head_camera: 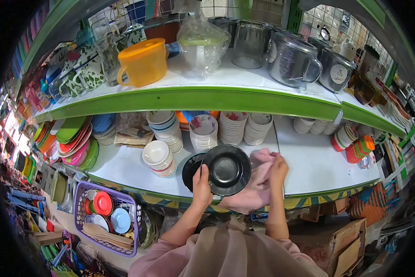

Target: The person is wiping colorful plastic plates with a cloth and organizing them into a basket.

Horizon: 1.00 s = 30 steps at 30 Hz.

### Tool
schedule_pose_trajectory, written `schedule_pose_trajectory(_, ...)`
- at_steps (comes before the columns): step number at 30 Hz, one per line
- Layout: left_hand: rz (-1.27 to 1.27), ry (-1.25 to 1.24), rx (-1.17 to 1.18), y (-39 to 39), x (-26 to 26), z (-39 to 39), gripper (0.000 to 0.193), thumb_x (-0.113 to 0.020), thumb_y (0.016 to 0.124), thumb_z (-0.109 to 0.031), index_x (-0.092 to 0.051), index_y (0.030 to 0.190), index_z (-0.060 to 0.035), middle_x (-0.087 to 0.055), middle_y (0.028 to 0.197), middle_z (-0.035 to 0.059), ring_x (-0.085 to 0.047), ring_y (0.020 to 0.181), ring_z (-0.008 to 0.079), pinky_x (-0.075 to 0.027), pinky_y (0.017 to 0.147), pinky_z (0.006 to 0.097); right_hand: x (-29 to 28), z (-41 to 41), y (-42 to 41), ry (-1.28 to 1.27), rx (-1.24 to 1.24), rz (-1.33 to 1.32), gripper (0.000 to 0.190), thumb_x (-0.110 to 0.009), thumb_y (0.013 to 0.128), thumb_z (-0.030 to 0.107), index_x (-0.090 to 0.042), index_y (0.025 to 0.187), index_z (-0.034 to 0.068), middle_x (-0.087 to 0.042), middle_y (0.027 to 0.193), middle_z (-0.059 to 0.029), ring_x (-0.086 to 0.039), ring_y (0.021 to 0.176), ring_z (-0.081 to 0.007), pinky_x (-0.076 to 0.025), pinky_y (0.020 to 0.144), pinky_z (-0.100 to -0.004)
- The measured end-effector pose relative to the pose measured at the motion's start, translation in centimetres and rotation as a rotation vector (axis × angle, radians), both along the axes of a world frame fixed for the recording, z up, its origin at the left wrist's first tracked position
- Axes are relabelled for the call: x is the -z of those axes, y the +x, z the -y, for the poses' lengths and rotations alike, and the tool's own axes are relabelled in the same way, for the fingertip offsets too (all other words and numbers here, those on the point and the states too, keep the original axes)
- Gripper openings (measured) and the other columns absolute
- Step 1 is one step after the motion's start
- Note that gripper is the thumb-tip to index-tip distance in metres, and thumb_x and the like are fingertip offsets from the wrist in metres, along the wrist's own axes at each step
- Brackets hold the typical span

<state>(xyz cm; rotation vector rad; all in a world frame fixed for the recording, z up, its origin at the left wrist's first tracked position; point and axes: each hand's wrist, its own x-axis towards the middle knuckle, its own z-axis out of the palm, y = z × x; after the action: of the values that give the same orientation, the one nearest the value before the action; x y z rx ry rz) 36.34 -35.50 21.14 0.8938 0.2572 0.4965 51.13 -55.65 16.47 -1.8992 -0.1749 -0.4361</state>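
My left hand (pixel 202 187) grips the rim of a glossy black plate (pixel 226 169), thumb on top, above the front of the lower white shelf. Partly beneath that plate, another dark plate (pixel 190 171) shows at its left; whether my hand also holds it, I cannot tell. My right hand (pixel 278 169) is closed on a pink cloth (pixel 259 183), which hangs down over the shelf's front edge, to the right of the black plate. Just left of the plates stands a stack of white bowls (pixel 159 157), with taller stacks of patterned bowls (pixel 203 130) behind.
A green-edged upper shelf (pixel 193 98) holds an orange lidded mug (pixel 143 64), glass jars and enamel mugs. Colourful plates (pixel 74 135) stand at the lower shelf's left. A purple plastic basket (pixel 105 247) with dishes is at lower left; cardboard boxes (pixel 347 242) lie at lower right.
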Motion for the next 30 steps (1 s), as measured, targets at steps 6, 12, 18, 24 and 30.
schedule_pose_trajectory(6, -0.034, 0.106, -0.076, 0.6, 0.6, 0.3, 0.039, -0.040, 0.099, -0.028, -0.053, 0.113, 0.0055, -0.060, 0.102, 0.0075, -0.052, 0.091, 0.0117, -0.041, 0.083, 0.0261, -8.2, 0.3, -3.1, 0.857, -0.010, -0.216, 0.045, -0.036, 0.098, 0.031, -0.057, 0.109, -0.008, -0.062, 0.106, -0.0141, -0.058, 0.096, -0.0196, -0.043, 0.086, -0.0308)
schedule_pose_trajectory(12, -0.199, 0.483, -0.142, 0.5, -0.3, 2.1, 0.032, -0.041, 0.098, -0.025, -0.054, 0.089, 0.0025, -0.050, 0.080, 0.0010, -0.041, 0.074, 0.0087, -0.037, 0.067, 0.0243, -8.9, -7.1, -8.7, -0.358, -0.409, 0.421, 0.045, -0.050, 0.088, 0.026, -0.049, 0.125, 0.000, -0.047, 0.130, -0.0191, -0.041, 0.124, -0.0348, -0.030, 0.103, -0.0392)
schedule_pose_trajectory(18, -0.183, 0.580, -0.293, 0.3, -0.6, 0.8, 0.032, -0.042, 0.097, -0.024, -0.051, 0.080, 0.0018, -0.046, 0.066, 0.0017, -0.038, 0.065, 0.0090, -0.036, 0.058, 0.0269, -8.4, -9.1, -10.1, -0.664, -0.527, 0.484, 0.055, -0.058, 0.073, 0.006, -0.047, 0.127, 0.001, -0.041, 0.135, -0.0197, -0.037, 0.127, -0.0359, -0.030, 0.105, -0.0402)
schedule_pose_trajectory(24, -0.165, 0.426, -0.324, 1.1, 0.1, -0.7, 0.033, -0.044, 0.097, -0.024, -0.055, 0.084, 0.0043, -0.048, 0.066, -0.0020, -0.036, 0.062, 0.0053, -0.031, 0.054, 0.0222, -7.1, -8.0, -10.5, -0.549, -0.675, 0.467, 0.030, -0.059, 0.070, 0.001, -0.063, 0.100, 0.004, -0.061, 0.113, -0.0122, -0.055, 0.111, -0.0265, -0.045, 0.090, -0.0351)
schedule_pose_trajectory(30, -0.231, 0.428, -0.298, 0.9, -0.4, -1.2, 0.034, -0.045, 0.096, -0.025, -0.056, 0.089, 0.0065, -0.050, 0.066, 0.0020, -0.040, 0.063, 0.0081, -0.036, 0.056, 0.0254, -8.7, -6.5, -9.2, -0.222, -0.837, 0.205, 0.029, -0.056, 0.075, 0.005, -0.061, 0.103, 0.005, -0.062, 0.107, -0.0117, -0.053, 0.108, -0.0310, -0.044, 0.088, -0.0381)
